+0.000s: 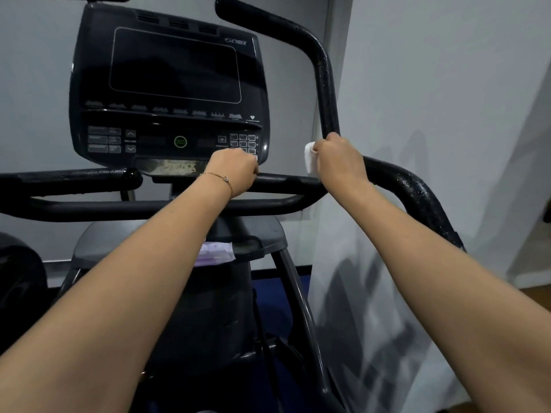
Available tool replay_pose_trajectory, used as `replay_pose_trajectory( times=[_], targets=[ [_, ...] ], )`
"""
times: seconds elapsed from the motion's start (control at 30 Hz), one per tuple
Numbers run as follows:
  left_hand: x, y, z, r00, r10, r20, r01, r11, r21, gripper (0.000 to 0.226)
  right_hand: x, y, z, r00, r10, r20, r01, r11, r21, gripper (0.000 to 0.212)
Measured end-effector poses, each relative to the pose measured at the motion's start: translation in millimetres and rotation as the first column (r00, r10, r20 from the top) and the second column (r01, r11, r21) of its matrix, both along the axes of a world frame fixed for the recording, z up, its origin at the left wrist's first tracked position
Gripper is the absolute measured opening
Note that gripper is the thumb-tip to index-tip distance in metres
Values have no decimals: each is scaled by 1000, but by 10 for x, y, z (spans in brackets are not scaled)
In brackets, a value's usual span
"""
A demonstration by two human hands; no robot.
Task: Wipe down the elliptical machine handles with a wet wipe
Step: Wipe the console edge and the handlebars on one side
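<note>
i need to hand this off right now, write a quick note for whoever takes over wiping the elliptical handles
Right hand: closed around the right moving handle at its bend, with the white wet wipe bunched in the grip, sticking out on the console side.
Left hand: closed on the fixed crossbar just below the console, no wipe in it.
Wipe pack: lying on the grey shelf under the crossbar.
Done: the right handle looks wet and speckled above and below the hand, so it seems partly wiped.
Left: finish the right handle, then check the left handle, which also glistens, and the crossbar.
</note>
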State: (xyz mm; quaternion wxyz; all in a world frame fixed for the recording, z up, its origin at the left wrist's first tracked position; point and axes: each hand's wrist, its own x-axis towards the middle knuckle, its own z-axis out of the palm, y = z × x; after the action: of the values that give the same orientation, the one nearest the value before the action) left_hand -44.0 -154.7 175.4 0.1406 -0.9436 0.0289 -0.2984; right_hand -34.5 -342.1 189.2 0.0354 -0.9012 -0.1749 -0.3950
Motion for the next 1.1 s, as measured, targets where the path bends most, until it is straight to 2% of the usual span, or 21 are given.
replay_pose_trajectory(
  times=[0.13, 0.23, 0.3, 0.37, 0.43, 0.47, 0.6, 0.7, 0.87, 0.93, 1.03, 1.1],
  targets=[
    [109, 51, 309, 997, -42, -62, 44, 999, 27, 35, 189, 12, 116, 997, -61, -49, 65, 996, 64, 29],
    [271, 243, 668, 996, -73, 43, 72, 997, 26, 33, 435, 54, 280, 994, -103, -36, 107, 985, 139, 30],
    [443, 414, 963, 986, -72, 150, 76, 997, -25, 35, 653, 124, 440, 996, -91, -19, 93, 963, 254, 29],
    [651, 552, 1278, 970, -60, 238, 81, 993, -82, 38, 868, 198, 617, 999, -13, -35, 27, 900, 434, 27],
    [848, 679, 1546, 958, -22, 286, 67, 987, -149, 46, 1032, 297, 779, 994, 104, -30, -63, 779, 624, 20],
    [934, 741, 1653, 956, 1, 295, 54, 983, -175, 51, 1102, 347, 856, 993, 121, 0, -91, 746, 660, 17],
    [1160, 926, 1894, 955, 33, 294, 1, 993, -114, 64, 1387, 467, 1118, 988, 93, 122, -149, 765, 627, 22],
    [1278, 1002, 1984, 942, 4, 334, 1, 1000, -14, 64, 1590, 527, 1355, 979, 106, 176, -200, 689, 696, 27],
    [1355, 1048, 2061, 917, 11, 399, -39, 997, 61, 60, 1767, 708, 1674, 936, 111, 335, -320, 669, 671, 30],
    [1357, 1063, 2074, 913, -2, 408, -32, 997, 77, 61, 1766, 873, 1748, 928, 96, 361, -321, 698, 640, 29],
    [1357, 1078, 2063, 907, -8, 420, -32, 996, 88, 62, 1778, 1221, 1811, 887, 85, 453, -326, 811, 486, 28],
    [1338, 1056, 2058, 908, -5, 418, -36, 995, 89, 62, 1748, 1312, 1814, 869, 75, 490, -316, 845, 432, 29]
  ],
)
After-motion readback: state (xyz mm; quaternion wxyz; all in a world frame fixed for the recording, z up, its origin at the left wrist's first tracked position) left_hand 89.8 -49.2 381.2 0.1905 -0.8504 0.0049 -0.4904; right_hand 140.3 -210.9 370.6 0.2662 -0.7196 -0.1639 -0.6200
